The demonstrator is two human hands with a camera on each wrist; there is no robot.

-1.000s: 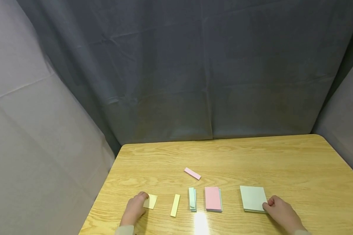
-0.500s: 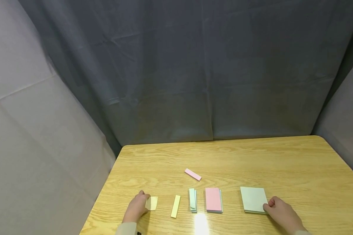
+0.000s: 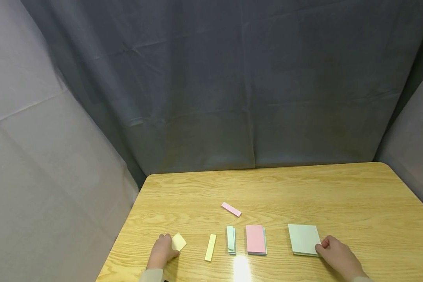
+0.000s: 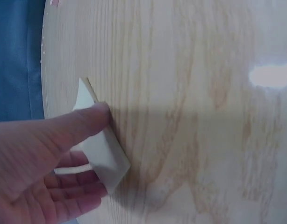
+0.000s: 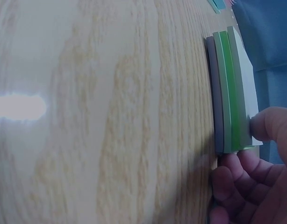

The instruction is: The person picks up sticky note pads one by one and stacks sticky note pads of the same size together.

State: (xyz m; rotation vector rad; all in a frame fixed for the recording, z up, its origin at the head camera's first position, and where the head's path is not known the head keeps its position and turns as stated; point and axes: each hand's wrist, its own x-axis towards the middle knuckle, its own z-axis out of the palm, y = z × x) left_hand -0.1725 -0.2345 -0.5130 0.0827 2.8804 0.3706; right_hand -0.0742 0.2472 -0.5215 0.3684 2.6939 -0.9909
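My left hand (image 3: 161, 251) holds a small pale-yellow sticky note pad (image 3: 179, 242) at the left of the table. In the left wrist view the thumb lies across the face of the pad (image 4: 108, 161), with fingers curled behind it. Far to the right, my right hand (image 3: 338, 256) grips the near right corner of a stack of square sticky note pads (image 3: 304, 237), pale green on top. Seen from the right wrist, the thumb presses the top pad (image 5: 246, 88) and curled fingers sit at the stack's end. Grey and bright green layers show in its side.
Between the hands lie a narrow yellow strip pad (image 3: 210, 247), a small stack of mint and blue strip pads (image 3: 230, 238) and a pink pad (image 3: 255, 239) atop others. A pink strip pad (image 3: 231, 209) lies askew farther back. A dark curtain (image 3: 211, 98) hangs behind the table.
The yellow pad has turned to a diamond-like angle in my left hand, whose fingers have shifted around it. My right hand and the square stack have stayed put.
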